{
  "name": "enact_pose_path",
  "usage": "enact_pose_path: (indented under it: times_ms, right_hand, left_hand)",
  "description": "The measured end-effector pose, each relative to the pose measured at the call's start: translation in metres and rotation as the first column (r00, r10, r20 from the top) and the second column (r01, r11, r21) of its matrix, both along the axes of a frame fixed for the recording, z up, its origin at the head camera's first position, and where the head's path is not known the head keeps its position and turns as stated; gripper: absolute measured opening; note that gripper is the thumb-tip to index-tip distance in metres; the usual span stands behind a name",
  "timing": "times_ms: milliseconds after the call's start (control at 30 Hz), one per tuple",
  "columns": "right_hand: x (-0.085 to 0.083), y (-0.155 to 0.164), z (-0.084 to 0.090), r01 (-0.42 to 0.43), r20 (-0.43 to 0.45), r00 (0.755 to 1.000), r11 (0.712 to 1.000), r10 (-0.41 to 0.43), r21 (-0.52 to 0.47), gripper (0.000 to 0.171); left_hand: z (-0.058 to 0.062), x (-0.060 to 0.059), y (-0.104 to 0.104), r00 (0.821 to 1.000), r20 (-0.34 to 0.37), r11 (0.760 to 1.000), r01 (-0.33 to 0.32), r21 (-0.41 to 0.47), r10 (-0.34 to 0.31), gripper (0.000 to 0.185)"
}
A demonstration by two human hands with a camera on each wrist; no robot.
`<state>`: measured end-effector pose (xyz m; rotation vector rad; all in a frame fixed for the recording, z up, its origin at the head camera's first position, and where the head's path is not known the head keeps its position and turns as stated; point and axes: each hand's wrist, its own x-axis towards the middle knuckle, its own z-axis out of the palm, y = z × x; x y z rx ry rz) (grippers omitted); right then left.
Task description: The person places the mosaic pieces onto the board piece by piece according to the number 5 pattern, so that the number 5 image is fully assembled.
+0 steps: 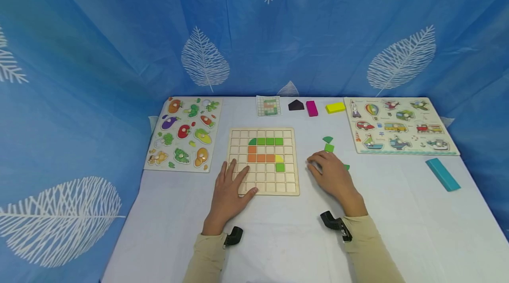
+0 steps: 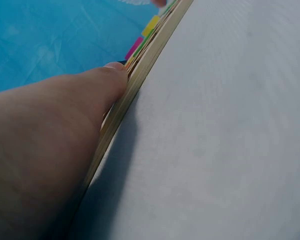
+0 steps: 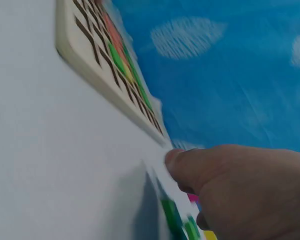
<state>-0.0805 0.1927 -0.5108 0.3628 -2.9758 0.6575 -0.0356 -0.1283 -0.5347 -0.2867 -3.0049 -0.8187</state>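
Note:
A wooden grid board point(image 1: 267, 188) lies in the middle of the table, with green squares, orange squares, a dark green quarter-round and a yellow quarter-round in its cells. My left hand point(image 1: 229, 194) rests on its lower left part, fingers spread, and the thumb point(image 2: 112, 82) lies over the near edge. To the right of the board, my right hand point(image 1: 334, 179) hovers with loosely bent fingers; I see nothing between them. Beside it lie a green square tile point(image 1: 329, 147), a dark green quarter-round tile point(image 1: 328, 139) and another green piece point(image 1: 347, 167), partly hidden by the hand.
A vegetable puzzle point(image 1: 187, 141) lies left, a vehicle puzzle point(image 1: 401, 126) right. Along the back are a pattern card point(image 1: 268, 106), a black block point(image 1: 296, 105), a magenta block point(image 1: 312, 108) and a yellow block point(image 1: 336, 107). A teal block point(image 1: 443, 174) lies far right.

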Motion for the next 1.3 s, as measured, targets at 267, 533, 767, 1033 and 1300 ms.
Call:
enact_pose_path:
  times_ms: [267, 533, 767, 1033, 1300]
  right_hand:
    - [0.001, 0.038, 0.001, 0.066, 0.103, 0.992, 0.998, -0.067, 0.018, 0.028]
    - [0.001, 0.025, -0.002, 0.053, 0.072, 0.996, 0.998, -0.051, -0.023, 0.022]
    - [0.011, -0.021, 0.001, -0.138, -0.037, 0.99, 0.987, 0.135, -0.08, 0.017]
    - [0.019, -0.055, -0.001, -0.3, -0.146, 0.946, 0.953, 0.291, -0.042, 0.01]
    - [0.02, -0.06, -0.004, -0.297, -0.135, 0.946, 0.955, 0.294, -0.001, 0.009]
  left_hand:
    - [0.0, 0.0, 0.001, 1.0, 0.007, 1.0, 0.003, -0.003, -0.003, 0.07]
    - [-0.001, 0.0, 0.0, 1.0, 0.023, 1.0, 0.003, -0.005, -0.003, 0.07]
    - [-0.003, -0.001, -0.001, 0.999, 0.037, 1.0, -0.001, -0.014, 0.002, 0.071]
    - [-0.002, -0.001, -0.001, 0.999, 0.038, 1.0, 0.003, -0.019, -0.002, 0.071]
    - [-0.002, 0.0, -0.001, 0.999, 0.035, 1.0, 0.003, -0.007, -0.003, 0.07]
